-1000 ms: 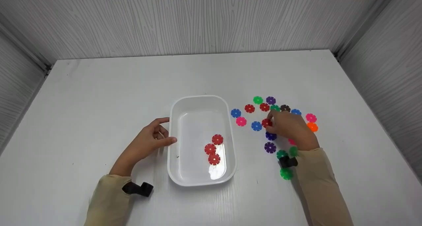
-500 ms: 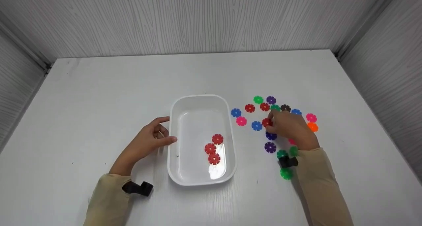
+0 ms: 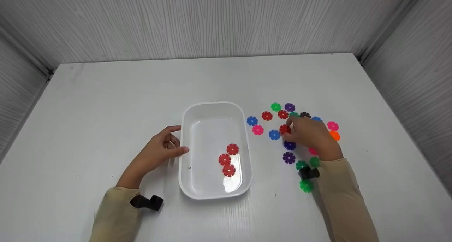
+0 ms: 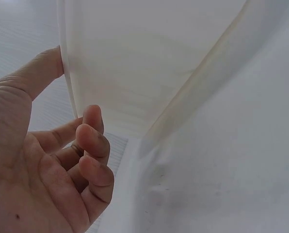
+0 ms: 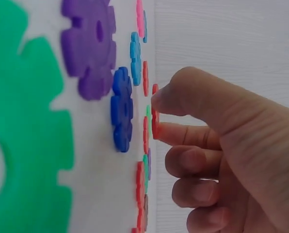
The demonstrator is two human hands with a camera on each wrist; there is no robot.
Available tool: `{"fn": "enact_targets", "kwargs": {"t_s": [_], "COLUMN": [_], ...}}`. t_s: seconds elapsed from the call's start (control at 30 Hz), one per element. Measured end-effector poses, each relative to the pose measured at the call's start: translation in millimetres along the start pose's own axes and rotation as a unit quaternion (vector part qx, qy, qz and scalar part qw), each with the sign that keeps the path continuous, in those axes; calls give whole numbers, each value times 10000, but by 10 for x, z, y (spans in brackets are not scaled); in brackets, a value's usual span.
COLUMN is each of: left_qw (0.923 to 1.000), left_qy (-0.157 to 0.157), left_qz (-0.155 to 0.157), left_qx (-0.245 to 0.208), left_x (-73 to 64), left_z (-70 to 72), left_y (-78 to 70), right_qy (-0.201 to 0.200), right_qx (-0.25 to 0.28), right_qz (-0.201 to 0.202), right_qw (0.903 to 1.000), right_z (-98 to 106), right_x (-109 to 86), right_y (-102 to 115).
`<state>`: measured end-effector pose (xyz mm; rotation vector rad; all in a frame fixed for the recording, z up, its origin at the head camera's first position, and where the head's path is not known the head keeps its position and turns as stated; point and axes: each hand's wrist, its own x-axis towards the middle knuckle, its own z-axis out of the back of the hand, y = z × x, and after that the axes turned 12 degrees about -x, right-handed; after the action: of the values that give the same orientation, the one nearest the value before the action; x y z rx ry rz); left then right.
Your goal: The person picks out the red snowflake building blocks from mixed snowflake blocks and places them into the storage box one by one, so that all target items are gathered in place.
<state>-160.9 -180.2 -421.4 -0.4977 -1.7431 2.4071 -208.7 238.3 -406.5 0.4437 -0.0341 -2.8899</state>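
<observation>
My left hand (image 3: pixel 160 152) is at the left side of a white plastic tray (image 3: pixel 215 196), thumb over the rim and index finger at its outer edge. The other left fingers curl loosely beside the wall, as the left wrist view shows. Three red notched discs (image 3: pixel 224 159) lie inside the tray. Out to the right, my right hand (image 3: pixel 310 134) pinches a red notched disc (image 5: pixel 155 111) between thumb and index finger. That disc is raised slightly off the table in the right wrist view. Near it lie a dark blue disc (image 3: pixel 290 145) and a light blue one (image 3: pixel 274 134).
Many more notched discs spread around my right hand, including red (image 3: pixel 267 116), purple (image 3: pixel 289 158), pink (image 3: pixel 257 130), orange (image 3: pixel 334 135) and green (image 3: pixel 306 186). Some sit partly under the right hand and sleeve. A grooved grey wall (image 3: pixel 212 26) rises behind the white table (image 3: pixel 123 93).
My right fingers have lifted the red disc slightly from the table. The left hand and the tray stay where they were.
</observation>
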Motion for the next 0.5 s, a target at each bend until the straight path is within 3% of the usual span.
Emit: {"fn": "enact_targets", "kwargs": {"t_s": [0.23, 0.5], "left_qw": [10000, 10000], "left_qy": [6, 8], "left_qz": [-16, -50], "left_qx": [36, 55], "left_x": [-1, -1], "left_z": [7, 4], "left_y": [-19, -6], "right_qy": [-316, -465], "right_qx": [-26, 14], "right_qz": [217, 570], "right_qw": [9993, 9973], "right_z": [126, 238], "right_x": [-82, -224], "right_y": [157, 506]}}
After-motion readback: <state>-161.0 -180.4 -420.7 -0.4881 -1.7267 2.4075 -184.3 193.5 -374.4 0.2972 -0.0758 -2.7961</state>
